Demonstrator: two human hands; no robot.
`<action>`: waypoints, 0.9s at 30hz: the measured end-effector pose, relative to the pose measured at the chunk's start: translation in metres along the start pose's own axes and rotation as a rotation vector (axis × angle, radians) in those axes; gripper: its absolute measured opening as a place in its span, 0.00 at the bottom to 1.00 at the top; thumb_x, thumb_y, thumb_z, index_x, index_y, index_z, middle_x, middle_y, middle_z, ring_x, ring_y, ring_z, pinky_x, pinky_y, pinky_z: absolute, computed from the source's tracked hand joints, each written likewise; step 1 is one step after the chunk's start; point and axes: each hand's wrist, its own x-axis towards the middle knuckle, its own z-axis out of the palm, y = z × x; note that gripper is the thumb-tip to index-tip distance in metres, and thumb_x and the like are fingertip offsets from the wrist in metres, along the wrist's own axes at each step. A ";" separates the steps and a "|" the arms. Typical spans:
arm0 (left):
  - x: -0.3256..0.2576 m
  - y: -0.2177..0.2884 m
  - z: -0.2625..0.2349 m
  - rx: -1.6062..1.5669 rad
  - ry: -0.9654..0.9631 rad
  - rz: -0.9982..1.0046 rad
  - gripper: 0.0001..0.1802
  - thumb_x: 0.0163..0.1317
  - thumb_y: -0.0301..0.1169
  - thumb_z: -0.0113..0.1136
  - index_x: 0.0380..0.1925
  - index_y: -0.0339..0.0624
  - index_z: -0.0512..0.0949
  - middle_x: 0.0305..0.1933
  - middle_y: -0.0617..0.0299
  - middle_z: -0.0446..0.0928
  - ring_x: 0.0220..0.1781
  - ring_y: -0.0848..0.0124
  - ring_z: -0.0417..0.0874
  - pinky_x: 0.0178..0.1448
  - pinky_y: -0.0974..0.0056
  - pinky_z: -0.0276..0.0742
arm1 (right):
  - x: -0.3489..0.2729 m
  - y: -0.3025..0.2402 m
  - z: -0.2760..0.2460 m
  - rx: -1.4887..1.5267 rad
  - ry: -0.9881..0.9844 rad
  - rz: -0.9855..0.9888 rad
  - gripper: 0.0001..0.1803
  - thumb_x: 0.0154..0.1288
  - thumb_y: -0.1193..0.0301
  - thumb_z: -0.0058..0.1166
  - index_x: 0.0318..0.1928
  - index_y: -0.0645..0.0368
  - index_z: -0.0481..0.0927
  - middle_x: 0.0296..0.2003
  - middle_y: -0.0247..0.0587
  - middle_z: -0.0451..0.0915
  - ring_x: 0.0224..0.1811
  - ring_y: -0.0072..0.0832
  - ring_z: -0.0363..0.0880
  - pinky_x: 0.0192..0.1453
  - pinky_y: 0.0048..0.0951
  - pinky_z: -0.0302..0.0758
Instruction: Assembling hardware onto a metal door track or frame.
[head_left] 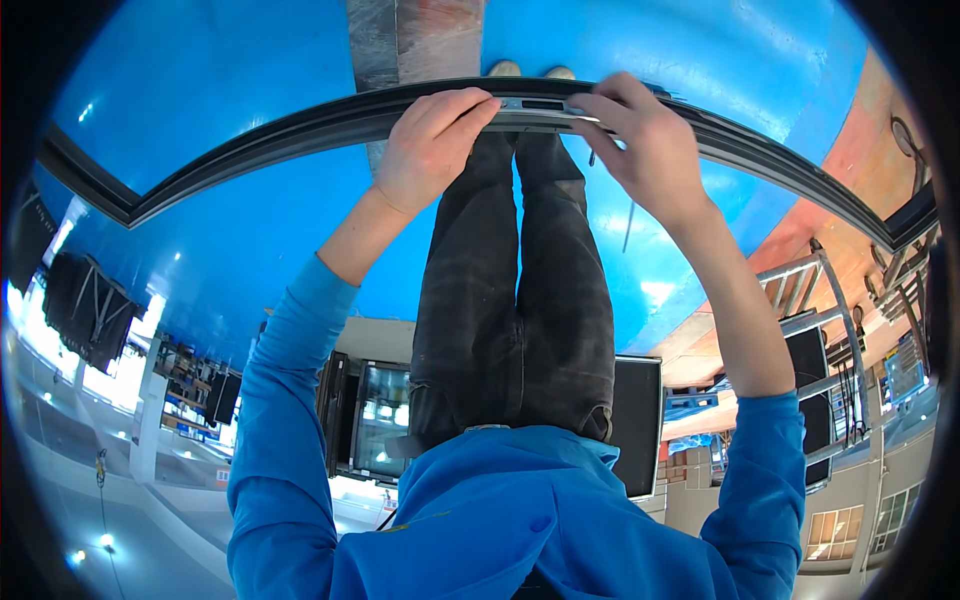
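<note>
A long black frame profile (pixel 300 124) with grooves runs across the view in front of me. In its channel lies a narrow silver metal plate (pixel 543 105) with a dark slot. My left hand (pixel 432 140) has its thumb and fingers closed on the plate's left end. At the right end of the plate is my right hand (pixel 648 145), its fingers curled and smeared by motion. Whether those fingers grip the plate or something small is hidden. A thin dark piece (pixel 592 158) shows just below the right fingertips; its kind cannot be made out.
The profile turns at corners at the far left and right. Below it lies a glossy blue floor (pixel 250 60) with a worn grey strip (pixel 415 40). My shoes (pixel 505 69) stand just beyond the profile. A metal rack (pixel 815 330) is at the right, and dark panels (pixel 635 425) stand behind me.
</note>
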 end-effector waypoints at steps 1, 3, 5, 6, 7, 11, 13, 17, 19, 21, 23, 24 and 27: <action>0.000 -0.001 0.000 -0.031 0.009 -0.031 0.15 0.63 0.21 0.69 0.50 0.38 0.88 0.55 0.65 0.85 0.49 0.67 0.86 0.55 0.65 0.83 | 0.009 -0.004 0.003 -0.050 -0.089 0.003 0.08 0.67 0.71 0.68 0.46 0.51 0.92 0.43 0.31 0.83 0.31 0.33 0.80 0.38 0.31 0.77; -0.001 -0.002 -0.003 -0.072 -0.003 -0.065 0.15 0.63 0.21 0.69 0.50 0.39 0.88 0.55 0.66 0.85 0.49 0.67 0.86 0.55 0.65 0.83 | 0.022 -0.001 0.010 -0.023 -0.126 -0.020 0.08 0.67 0.71 0.68 0.46 0.53 0.92 0.42 0.31 0.83 0.30 0.33 0.79 0.38 0.31 0.76; -0.003 -0.002 -0.007 -0.151 -0.025 -0.144 0.14 0.63 0.21 0.69 0.49 0.39 0.89 0.54 0.66 0.85 0.48 0.67 0.86 0.54 0.66 0.83 | 0.034 0.003 0.018 0.035 -0.210 -0.072 0.08 0.68 0.72 0.68 0.45 0.57 0.92 0.40 0.32 0.82 0.30 0.31 0.77 0.37 0.31 0.74; -0.004 -0.003 -0.009 -0.192 -0.036 -0.183 0.14 0.63 0.21 0.69 0.49 0.40 0.89 0.54 0.66 0.85 0.48 0.67 0.86 0.54 0.66 0.83 | 0.037 0.003 0.020 0.062 -0.252 -0.098 0.08 0.68 0.72 0.68 0.45 0.60 0.92 0.38 0.32 0.82 0.29 0.30 0.76 0.37 0.30 0.73; -0.005 -0.003 -0.010 -0.191 -0.031 -0.188 0.14 0.63 0.21 0.69 0.49 0.40 0.89 0.54 0.66 0.85 0.48 0.67 0.86 0.54 0.66 0.83 | 0.039 0.003 0.020 0.062 -0.257 -0.103 0.08 0.68 0.72 0.68 0.45 0.60 0.92 0.38 0.32 0.82 0.29 0.30 0.76 0.37 0.30 0.73; -0.001 -0.010 -0.012 -0.262 -0.072 -0.196 0.12 0.65 0.21 0.69 0.47 0.41 0.91 0.54 0.68 0.86 0.47 0.68 0.87 0.51 0.66 0.83 | 0.043 0.005 0.020 0.240 -0.325 0.011 0.06 0.67 0.75 0.67 0.42 0.62 0.92 0.33 0.34 0.82 0.28 0.30 0.76 0.36 0.31 0.71; -0.002 -0.009 -0.012 -0.266 -0.055 -0.192 0.12 0.65 0.21 0.69 0.47 0.42 0.91 0.54 0.68 0.86 0.47 0.68 0.87 0.51 0.66 0.83 | 0.041 0.000 0.018 0.227 -0.310 0.005 0.06 0.67 0.76 0.67 0.42 0.63 0.92 0.33 0.34 0.81 0.28 0.30 0.75 0.36 0.31 0.71; -0.004 -0.007 -0.012 -0.278 -0.019 -0.167 0.11 0.65 0.21 0.70 0.46 0.43 0.92 0.54 0.69 0.87 0.46 0.69 0.87 0.50 0.67 0.83 | 0.036 -0.009 0.016 0.193 -0.252 0.000 0.05 0.67 0.76 0.66 0.41 0.64 0.92 0.31 0.34 0.81 0.28 0.29 0.74 0.36 0.31 0.70; 0.000 -0.007 -0.013 -0.285 -0.061 -0.240 0.11 0.65 0.21 0.70 0.47 0.41 0.92 0.54 0.68 0.86 0.45 0.69 0.86 0.50 0.68 0.82 | 0.037 -0.007 0.017 0.229 -0.259 0.035 0.06 0.67 0.76 0.66 0.41 0.64 0.92 0.31 0.33 0.81 0.28 0.30 0.74 0.36 0.32 0.70; 0.002 -0.008 -0.015 -0.289 -0.102 -0.307 0.11 0.66 0.21 0.70 0.48 0.40 0.92 0.55 0.66 0.85 0.45 0.69 0.85 0.49 0.69 0.81 | 0.039 -0.005 0.018 0.263 -0.261 0.069 0.06 0.66 0.76 0.66 0.41 0.64 0.92 0.31 0.33 0.81 0.27 0.31 0.73 0.36 0.32 0.70; 0.004 -0.011 -0.015 -0.277 -0.140 -0.296 0.12 0.66 0.23 0.71 0.48 0.42 0.91 0.55 0.67 0.85 0.45 0.69 0.85 0.50 0.68 0.81 | 0.040 -0.003 0.020 0.235 -0.261 0.046 0.06 0.66 0.76 0.66 0.41 0.64 0.92 0.32 0.33 0.81 0.28 0.31 0.74 0.36 0.33 0.70; 0.007 -0.013 -0.017 -0.263 -0.179 -0.282 0.12 0.65 0.24 0.72 0.48 0.44 0.91 0.55 0.68 0.85 0.46 0.68 0.85 0.52 0.67 0.81 | 0.041 -0.002 0.022 0.207 -0.258 0.022 0.06 0.65 0.77 0.66 0.41 0.63 0.91 0.32 0.33 0.81 0.28 0.32 0.74 0.36 0.33 0.70; 0.007 -0.013 -0.023 -0.224 -0.251 -0.248 0.13 0.64 0.27 0.73 0.49 0.48 0.91 0.54 0.70 0.84 0.47 0.68 0.85 0.55 0.65 0.81 | 0.040 -0.003 0.021 0.149 -0.241 -0.033 0.07 0.64 0.77 0.67 0.41 0.63 0.91 0.32 0.33 0.81 0.29 0.33 0.74 0.37 0.34 0.70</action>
